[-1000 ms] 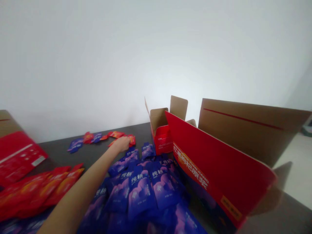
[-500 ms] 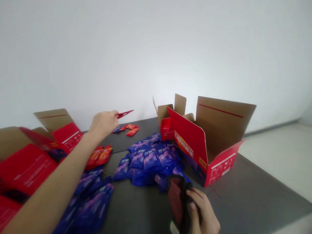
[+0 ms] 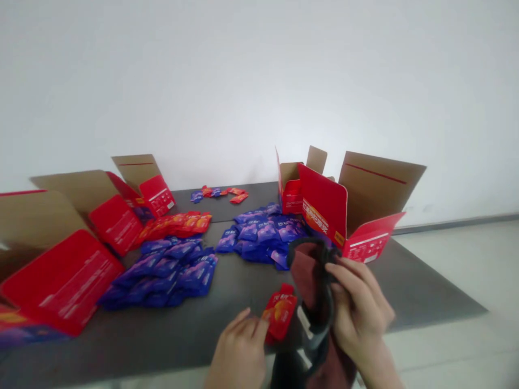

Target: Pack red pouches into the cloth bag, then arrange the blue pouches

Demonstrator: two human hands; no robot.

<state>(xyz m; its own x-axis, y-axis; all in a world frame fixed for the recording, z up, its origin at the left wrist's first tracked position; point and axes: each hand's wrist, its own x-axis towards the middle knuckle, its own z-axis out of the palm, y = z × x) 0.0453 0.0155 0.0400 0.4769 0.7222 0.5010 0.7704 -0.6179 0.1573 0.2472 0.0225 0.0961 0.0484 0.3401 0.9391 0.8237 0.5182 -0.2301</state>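
Well, tbl (image 3: 133,346) edge: bag (image 3: 305,275) at R hand (image 3: 360,305)'s 10 o'clock, R fingers clamped on rim; pouch (image 3: 281,314) at L hand (image 3: 239,354)'s 2 o'clock, L nearer, long axis approx 1-to-7, L fingertips touching, grip unclear.

Pouches, left and right (image 3: 190,270): glossy plastic film (creased, catching light)
Open boxes (image 3: 324,208): smooth printed cardboard, matt brown inside
Tabletop (image 3: 227,281): matt, smooth
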